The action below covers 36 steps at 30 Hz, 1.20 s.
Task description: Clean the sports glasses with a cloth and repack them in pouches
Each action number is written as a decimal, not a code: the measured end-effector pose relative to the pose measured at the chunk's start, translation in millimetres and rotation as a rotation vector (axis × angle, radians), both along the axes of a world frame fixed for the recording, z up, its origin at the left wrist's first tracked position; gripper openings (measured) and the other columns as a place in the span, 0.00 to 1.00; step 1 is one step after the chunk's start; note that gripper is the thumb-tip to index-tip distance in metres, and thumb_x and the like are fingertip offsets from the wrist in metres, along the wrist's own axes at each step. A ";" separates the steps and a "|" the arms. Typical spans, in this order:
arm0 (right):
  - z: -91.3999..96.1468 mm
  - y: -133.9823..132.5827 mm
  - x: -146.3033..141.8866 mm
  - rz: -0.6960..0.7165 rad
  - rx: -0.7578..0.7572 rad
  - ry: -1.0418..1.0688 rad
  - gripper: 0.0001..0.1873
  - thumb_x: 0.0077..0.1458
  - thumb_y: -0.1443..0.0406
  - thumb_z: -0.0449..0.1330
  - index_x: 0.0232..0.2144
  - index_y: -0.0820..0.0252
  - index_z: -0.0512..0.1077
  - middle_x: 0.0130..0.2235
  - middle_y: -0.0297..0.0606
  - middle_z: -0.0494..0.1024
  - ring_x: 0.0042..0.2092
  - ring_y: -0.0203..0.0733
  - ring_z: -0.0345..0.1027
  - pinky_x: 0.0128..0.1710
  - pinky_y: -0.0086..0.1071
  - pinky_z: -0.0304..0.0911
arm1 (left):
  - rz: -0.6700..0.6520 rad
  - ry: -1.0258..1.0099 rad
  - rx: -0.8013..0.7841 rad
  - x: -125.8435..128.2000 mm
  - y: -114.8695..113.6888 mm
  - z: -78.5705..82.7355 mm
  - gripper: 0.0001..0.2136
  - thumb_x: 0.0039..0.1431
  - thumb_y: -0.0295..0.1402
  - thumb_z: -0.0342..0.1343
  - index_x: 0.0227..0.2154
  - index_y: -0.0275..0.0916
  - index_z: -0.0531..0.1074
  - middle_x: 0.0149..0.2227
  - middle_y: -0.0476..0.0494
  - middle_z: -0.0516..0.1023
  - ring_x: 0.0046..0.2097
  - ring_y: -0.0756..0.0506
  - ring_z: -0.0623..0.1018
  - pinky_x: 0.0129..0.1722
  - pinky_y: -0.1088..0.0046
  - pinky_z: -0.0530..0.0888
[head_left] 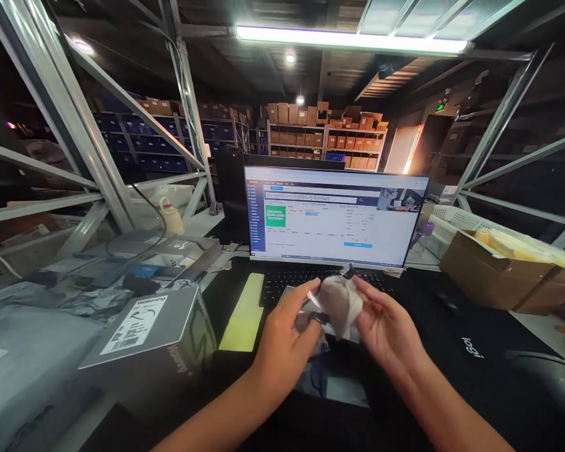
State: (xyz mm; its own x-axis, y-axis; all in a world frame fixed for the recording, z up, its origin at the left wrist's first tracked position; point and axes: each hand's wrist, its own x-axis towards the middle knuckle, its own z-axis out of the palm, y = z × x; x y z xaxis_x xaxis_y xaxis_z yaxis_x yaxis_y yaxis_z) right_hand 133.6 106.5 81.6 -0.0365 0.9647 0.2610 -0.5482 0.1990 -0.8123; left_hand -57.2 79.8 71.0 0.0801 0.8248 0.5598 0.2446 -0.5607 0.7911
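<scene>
Between my two hands is a small pale crumpled pouch, soft-looking, with a dark tip at its top. My left hand pinches its left side, and a small dark curved piece shows by the thumb. My right hand grips the pouch's right edge with bent fingers. What lies inside the pouch cannot be made out. Just below my hands, a clear plastic bag with something dark in it lies on the black surface. The keyboard is partly hidden behind my hands.
Behind the keyboard stands a lit monitor. To the left are a yellow-green paper pad, a grey labelled box and piled plastic bags. A mouse and an open cardboard box are at right. Metal posts frame the desk.
</scene>
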 end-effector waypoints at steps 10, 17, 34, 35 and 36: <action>-6.3 -20.9 -12.9 0.380 0.293 -0.268 0.28 0.53 0.59 0.70 0.56 0.37 0.73 0.53 0.38 0.80 0.52 0.46 0.76 0.54 0.44 0.70 | -0.038 -0.020 0.001 -1.8 -9.7 6.2 0.27 0.59 0.22 0.52 0.59 0.50 0.67 0.59 0.49 0.74 0.59 0.44 0.74 0.59 0.67 0.72; -10.6 -24.9 -20.0 0.390 0.149 -0.216 0.22 0.53 0.52 0.69 0.50 0.44 0.79 0.52 0.41 0.80 0.49 0.47 0.76 0.51 0.43 0.70 | -0.050 0.006 0.000 -2.0 -12.6 4.9 0.25 0.60 0.24 0.53 0.59 0.49 0.68 0.58 0.46 0.74 0.59 0.43 0.74 0.60 0.64 0.71; -4.6 -18.5 -28.3 0.163 -0.172 0.131 0.23 0.27 0.67 0.81 0.27 0.58 0.75 0.25 0.30 0.79 0.25 0.33 0.72 0.27 0.23 0.67 | -0.126 0.177 0.010 -0.2 8.8 -8.7 0.25 0.61 0.27 0.56 0.61 0.54 0.67 0.60 0.52 0.74 0.60 0.45 0.74 0.58 0.69 0.73; -2.4 -19.6 -26.3 0.148 -0.164 0.122 0.22 0.29 0.65 0.81 0.27 0.58 0.74 0.24 0.30 0.79 0.24 0.33 0.71 0.26 0.23 0.67 | -0.111 0.190 0.044 -0.9 7.5 -7.5 0.25 0.62 0.28 0.56 0.61 0.54 0.67 0.59 0.51 0.75 0.60 0.45 0.74 0.58 0.68 0.73; -0.1 -20.8 -24.1 0.110 -0.119 0.074 0.20 0.33 0.63 0.80 0.28 0.58 0.75 0.23 0.30 0.78 0.23 0.34 0.71 0.25 0.24 0.67 | -0.091 0.200 0.082 -1.5 5.9 -6.6 0.25 0.62 0.28 0.56 0.61 0.54 0.66 0.59 0.51 0.75 0.59 0.44 0.75 0.59 0.67 0.72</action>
State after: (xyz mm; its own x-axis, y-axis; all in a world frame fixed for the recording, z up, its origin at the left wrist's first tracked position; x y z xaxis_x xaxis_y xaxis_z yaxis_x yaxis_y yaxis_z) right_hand 109.6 85.8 81.5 -0.1289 0.9800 0.1515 -0.6207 0.0394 -0.7830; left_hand -58.7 85.6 64.4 0.2681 0.7613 0.5904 0.3371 -0.6482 0.6828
